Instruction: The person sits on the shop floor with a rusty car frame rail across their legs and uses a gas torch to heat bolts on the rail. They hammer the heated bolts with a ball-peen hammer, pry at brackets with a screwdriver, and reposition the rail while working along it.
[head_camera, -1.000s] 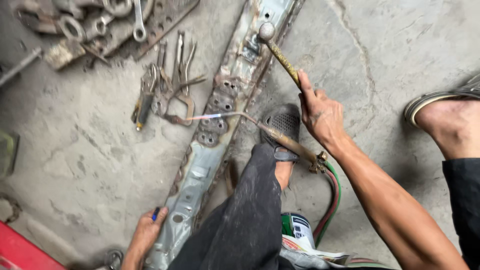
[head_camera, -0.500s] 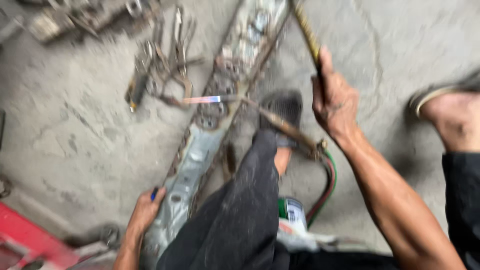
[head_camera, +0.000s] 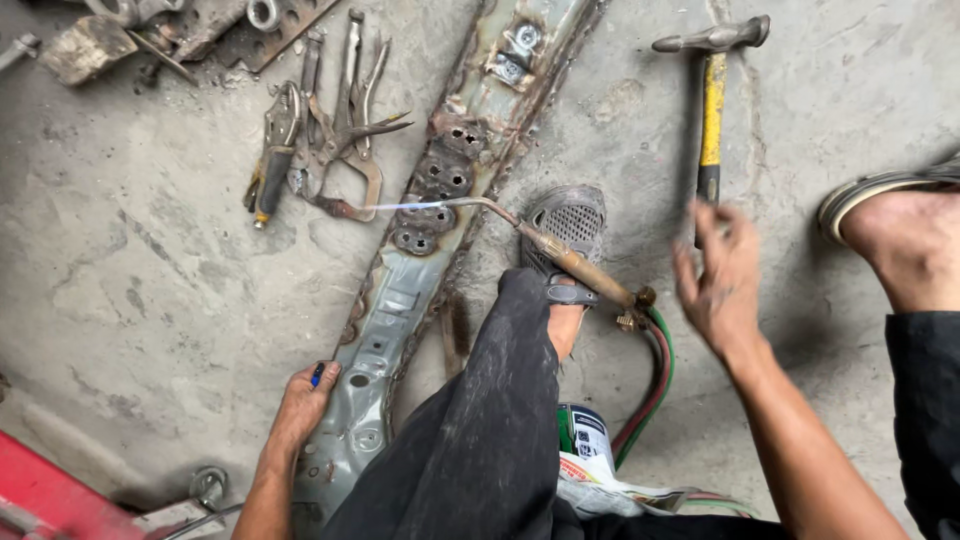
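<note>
The long metal panel (head_camera: 400, 300) lies flat on the concrete floor (head_camera: 150, 300), its long axis running from lower left by the person's knee up to the upper right; it looks stiff, heavy and sharp along its rusted, holed edges, so the smoother grey lower end is the safer place to hold. The left hand (head_camera: 300, 405) presses on that end, fingers curled over the edge beside a small blue thing. The torch (head_camera: 560, 255) rests across the sandalled foot, tip pointing left with a pale flame over the panel. The hammer (head_camera: 712, 100) lies head away, handle toward the right hand (head_camera: 722, 285), which hovers spread and empty just below it, blurred.
</note>
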